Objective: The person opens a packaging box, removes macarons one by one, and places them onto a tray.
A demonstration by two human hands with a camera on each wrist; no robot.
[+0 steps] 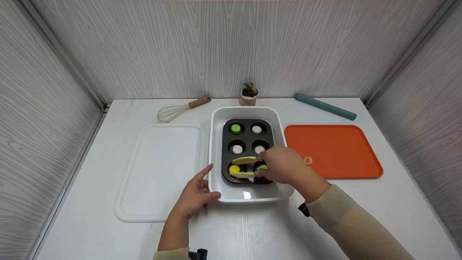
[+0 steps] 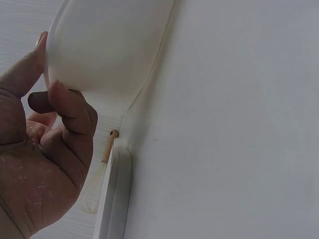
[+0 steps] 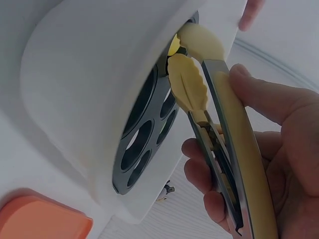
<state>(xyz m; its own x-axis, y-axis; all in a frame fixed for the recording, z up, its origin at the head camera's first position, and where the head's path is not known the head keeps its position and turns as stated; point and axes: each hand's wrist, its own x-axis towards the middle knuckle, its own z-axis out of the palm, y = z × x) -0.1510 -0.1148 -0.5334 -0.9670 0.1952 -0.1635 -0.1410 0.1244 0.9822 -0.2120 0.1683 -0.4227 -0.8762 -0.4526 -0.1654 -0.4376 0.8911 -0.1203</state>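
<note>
My right hand (image 1: 283, 164) grips a pair of tongs (image 3: 237, 139) with yellow scalloped tips. The spread tips reach into a white bin (image 1: 249, 196), on either side of a yellow piece (image 1: 234, 169) in the front left cup of a dark muffin pan (image 1: 225, 159). Other cups hold a green piece (image 1: 235, 129) at the back left and pale pink pieces (image 1: 237, 149). Another green piece (image 1: 262, 167) shows partly behind the right fingers. At the bin's near left corner, my left hand (image 1: 193, 198) holds the rim between thumb and fingers.
Left of the bin lies a white lid (image 1: 162, 173), with a whisk (image 1: 180, 109) behind it. An orange tray (image 1: 335, 151) on the right bears a small pale ring (image 1: 307, 160). A green rolling pin (image 1: 325, 106) and a small decorated jar (image 1: 248, 95) stand along the back.
</note>
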